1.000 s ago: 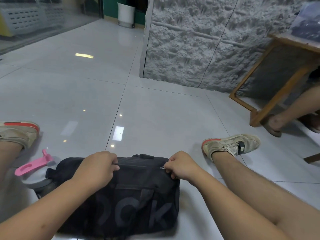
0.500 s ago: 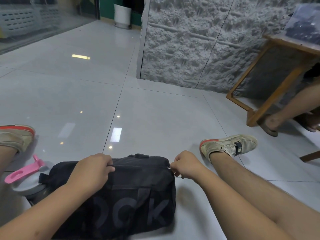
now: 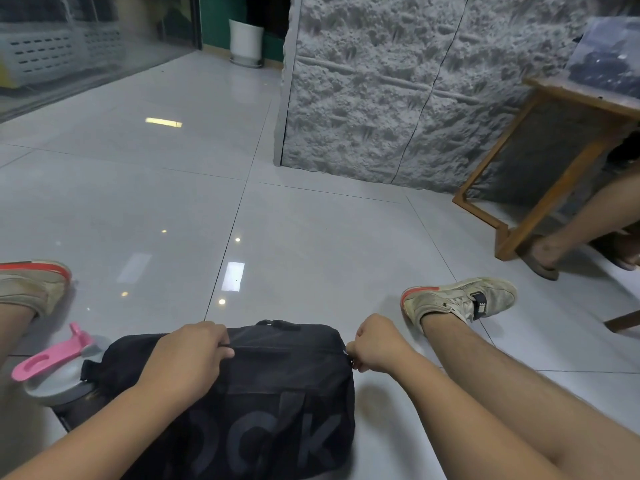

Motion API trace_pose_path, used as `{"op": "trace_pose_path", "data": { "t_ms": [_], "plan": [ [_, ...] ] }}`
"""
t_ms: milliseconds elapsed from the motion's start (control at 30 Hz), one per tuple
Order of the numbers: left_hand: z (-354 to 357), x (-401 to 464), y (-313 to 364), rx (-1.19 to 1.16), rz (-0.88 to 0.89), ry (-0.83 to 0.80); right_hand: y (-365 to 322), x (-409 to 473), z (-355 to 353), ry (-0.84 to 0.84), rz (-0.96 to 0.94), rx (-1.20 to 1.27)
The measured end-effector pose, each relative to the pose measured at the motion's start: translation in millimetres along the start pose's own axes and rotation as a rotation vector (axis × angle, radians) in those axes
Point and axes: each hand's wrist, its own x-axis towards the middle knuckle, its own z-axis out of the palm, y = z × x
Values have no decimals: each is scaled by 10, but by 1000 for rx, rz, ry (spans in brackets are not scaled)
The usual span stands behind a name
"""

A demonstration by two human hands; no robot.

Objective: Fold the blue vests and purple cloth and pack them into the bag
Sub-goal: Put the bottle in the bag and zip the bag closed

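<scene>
1. two hands work one black bag [image 3: 263,403] that lies on the tiled floor [image 3: 311,244] between the person's legs; no blue vests or purple cloth show, so they are likely inside it already.
2. far left, a bottle with a pink lid [image 3: 52,358] stands touching the bag's left end, with a shoe [image 3: 33,285] beyond it.
3. the left hand [image 3: 188,356] rests on top of the bag, its grip clenched on the fabric beside the zip line, pinning that end down.
4. the bag looks soft and slack, light for its size; its cloth will bunch and slide on the glossy tile unless it is held taut, so the seam beside the zip is the place to hold.
5. the right hand [image 3: 375,342] sits at the bag's right end, its grip pinching what seems to be the small zip pull; the pull itself is mostly hidden by the fingers.
6. the zip appears run to its end, so the packing looks close to done.
7. farther right lie the other shoe [image 3: 460,299] and a wooden worktop [image 3: 568,98], beside it another person's leg.
</scene>
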Motion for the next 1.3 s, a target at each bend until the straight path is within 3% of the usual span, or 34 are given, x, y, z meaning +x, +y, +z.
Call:
{"op": "trace_pose_path", "data": {
  "t_ms": [1100,1300],
  "plan": [
    [131,39,-78,-77,43,40,24,9,37,59,-84,-12],
    [53,-57,-44,-25,107,48,-63,-155,-129,147,-142,17]
  ]
}}
